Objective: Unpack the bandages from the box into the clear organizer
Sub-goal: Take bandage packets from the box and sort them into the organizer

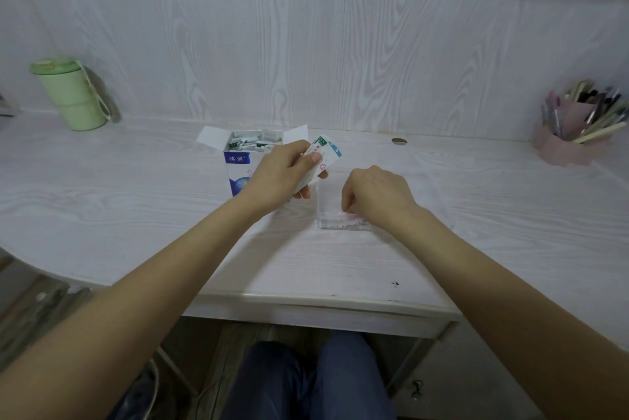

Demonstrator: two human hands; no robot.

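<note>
An open white-and-blue box (pixel 238 161) stands on the desk, its flaps spread, with several wrapped bandages (pixel 253 142) inside. My left hand (pixel 282 174) is just right of the box and grips a small stack of bandages (pixel 323 156) between thumb and fingers. The clear organizer (pixel 343 220) lies flat on the desk to the right. My right hand (pixel 374 191) is over the organizer with fingers curled down into it; what the fingertips hold is hidden.
A green lidded cup (pixel 73 94) stands at the back left by the wall. A pink holder full of pens (pixel 578 127) sits at the back right. A small round brown object (pixel 399 140) lies behind the organizer. The desk's front edge (pixel 306 300) is near my knees.
</note>
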